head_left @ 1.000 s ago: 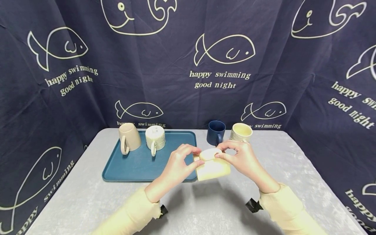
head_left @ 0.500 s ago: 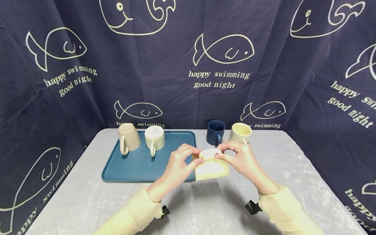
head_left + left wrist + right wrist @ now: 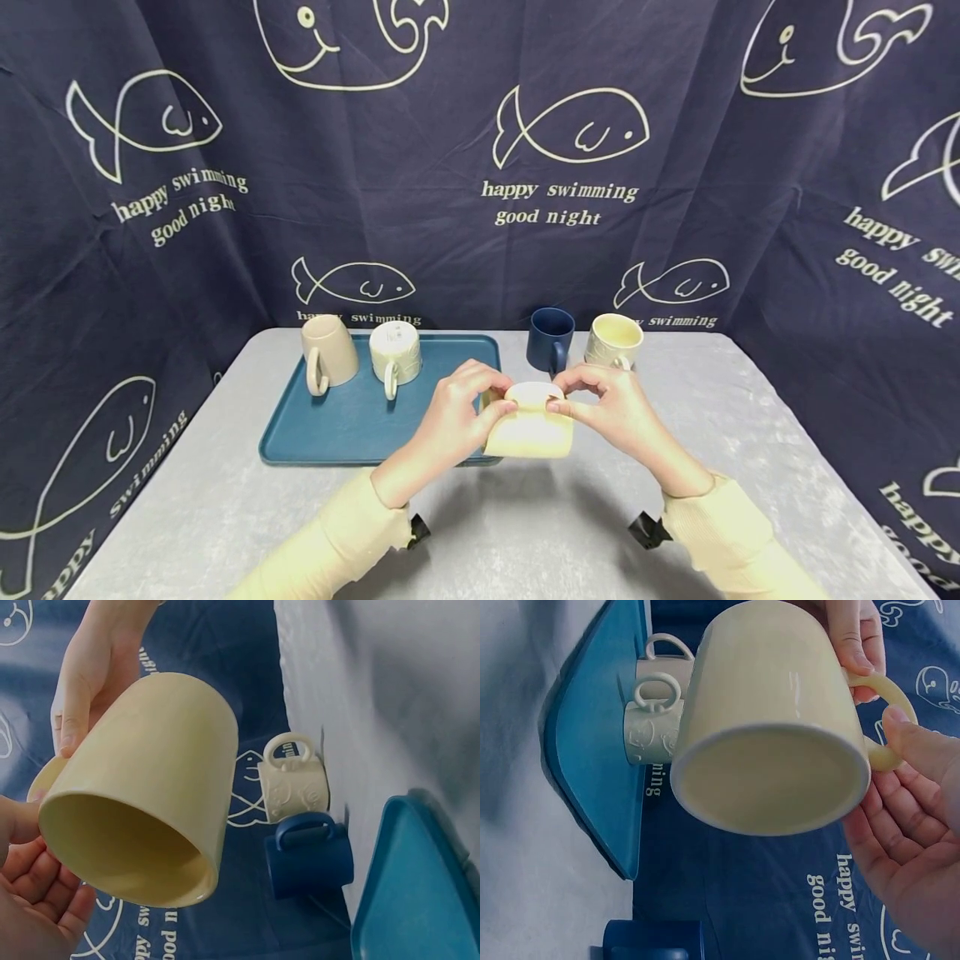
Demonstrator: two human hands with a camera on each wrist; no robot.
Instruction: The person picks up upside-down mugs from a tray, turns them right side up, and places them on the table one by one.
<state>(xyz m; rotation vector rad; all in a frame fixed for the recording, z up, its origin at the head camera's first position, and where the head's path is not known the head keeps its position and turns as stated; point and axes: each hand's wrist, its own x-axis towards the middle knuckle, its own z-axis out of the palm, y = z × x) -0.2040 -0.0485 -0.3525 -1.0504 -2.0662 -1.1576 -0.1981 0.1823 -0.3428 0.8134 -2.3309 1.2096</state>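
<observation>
A pale yellow mug [image 3: 529,437] is held on its side above the table, its handle [image 3: 534,394] facing up. My left hand [image 3: 460,414] pinches the handle's left end between thumb and fingers. At the other end, my right hand [image 3: 617,410] pinches the same handle. In the left wrist view the mug's hollow mouth [image 3: 131,847] shows, with nothing seen inside. The right wrist view shows its closed base [image 3: 772,780]. The mug's left part overlaps the tray's right edge in the head view.
A blue tray [image 3: 330,437] lies on the left, bearing an upside-down beige mug [image 3: 333,350] and an upside-down cream embossed mug [image 3: 401,362]. Behind my hands, a navy mug [image 3: 547,348] and a pale yellow embossed mug [image 3: 606,340] stand upright by the curtain [image 3: 420,192].
Both hands keep their grip on the handle. The mug's body has shifted slightly left and turned a little, so its lower edge now looks more level. The other mugs and tray stay put.
</observation>
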